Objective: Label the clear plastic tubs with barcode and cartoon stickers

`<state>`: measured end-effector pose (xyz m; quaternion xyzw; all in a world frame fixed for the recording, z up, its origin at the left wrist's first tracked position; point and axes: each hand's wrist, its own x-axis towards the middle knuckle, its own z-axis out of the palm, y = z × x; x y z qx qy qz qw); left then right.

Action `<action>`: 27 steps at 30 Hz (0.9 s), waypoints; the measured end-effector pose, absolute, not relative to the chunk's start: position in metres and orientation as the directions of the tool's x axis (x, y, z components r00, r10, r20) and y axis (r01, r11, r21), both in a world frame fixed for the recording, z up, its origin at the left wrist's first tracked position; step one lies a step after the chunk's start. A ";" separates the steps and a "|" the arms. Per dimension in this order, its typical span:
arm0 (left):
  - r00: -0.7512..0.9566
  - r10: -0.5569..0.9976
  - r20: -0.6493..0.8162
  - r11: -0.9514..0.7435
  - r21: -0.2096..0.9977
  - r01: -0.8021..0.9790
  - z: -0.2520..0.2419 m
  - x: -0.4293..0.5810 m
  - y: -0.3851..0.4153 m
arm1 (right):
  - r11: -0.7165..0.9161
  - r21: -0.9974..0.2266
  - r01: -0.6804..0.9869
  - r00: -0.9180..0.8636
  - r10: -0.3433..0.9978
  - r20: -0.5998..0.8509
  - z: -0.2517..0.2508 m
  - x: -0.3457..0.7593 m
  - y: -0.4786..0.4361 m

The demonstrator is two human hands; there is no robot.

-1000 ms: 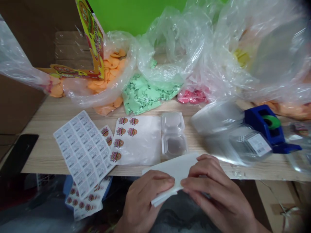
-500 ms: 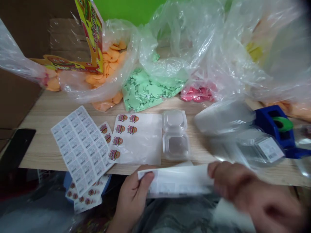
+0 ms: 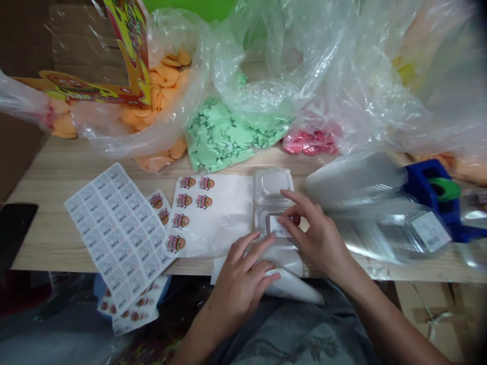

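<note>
My right hand point(image 3: 314, 230) reaches onto the small clear plastic clamshell box point(image 3: 272, 185) in the middle of the wooden table point(image 3: 64, 167). Its thumb and fingertips pinch a white barcode sticker point(image 3: 280, 226) down on the box's near half. My left hand point(image 3: 243, 276) sits at the table's front edge, fingers curled, holding a white label backing sheet point(image 3: 292, 286) that droops toward my lap. Left of the box lies a white sheet with burger stickers point(image 3: 207, 213).
A tilted barcode label sheet point(image 3: 114, 230) overhangs the front edge at left, with more sticker sheets point(image 3: 131, 309) below. Plastic bags of orange point(image 3: 160, 96), green point(image 3: 228, 134) and pink pieces point(image 3: 310, 142) line the back. Stacked clear boxes point(image 3: 384, 215) and a blue tape dispenser point(image 3: 433, 190) stand right.
Both hands held the white sheet below the table edge. The right hand left it and moved up onto the clamshell box with a barcode sticker; the left hand keeps the sheet.
</note>
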<state>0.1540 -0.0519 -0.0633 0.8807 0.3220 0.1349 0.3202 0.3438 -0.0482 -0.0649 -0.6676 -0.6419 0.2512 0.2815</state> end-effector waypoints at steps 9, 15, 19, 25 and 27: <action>0.762 0.647 0.002 -0.556 0.684 0.471 -0.073 0.153 -0.050 | -0.035 -0.585 0.811 0.172 0.969 0.179 -0.076 0.336 -0.056; 0.715 0.699 -0.020 -0.475 0.735 0.485 -0.090 0.143 -0.065 | 0.106 -0.752 0.651 -0.147 0.989 0.012 -0.072 0.349 -0.057; 0.685 0.727 0.053 -0.524 0.688 0.502 -0.092 0.145 -0.070 | -0.001 -0.818 0.576 -0.100 0.992 -0.072 -0.060 0.356 -0.045; 0.759 0.648 0.066 -0.650 0.568 0.505 -0.070 0.174 -0.047 | -0.061 -0.863 0.501 -0.113 0.984 -0.135 -0.040 0.354 -0.025; 0.778 0.628 0.016 -0.635 0.588 0.501 -0.066 0.184 -0.038 | -0.072 -0.885 0.460 -0.082 0.989 -0.123 -0.019 0.359 -0.027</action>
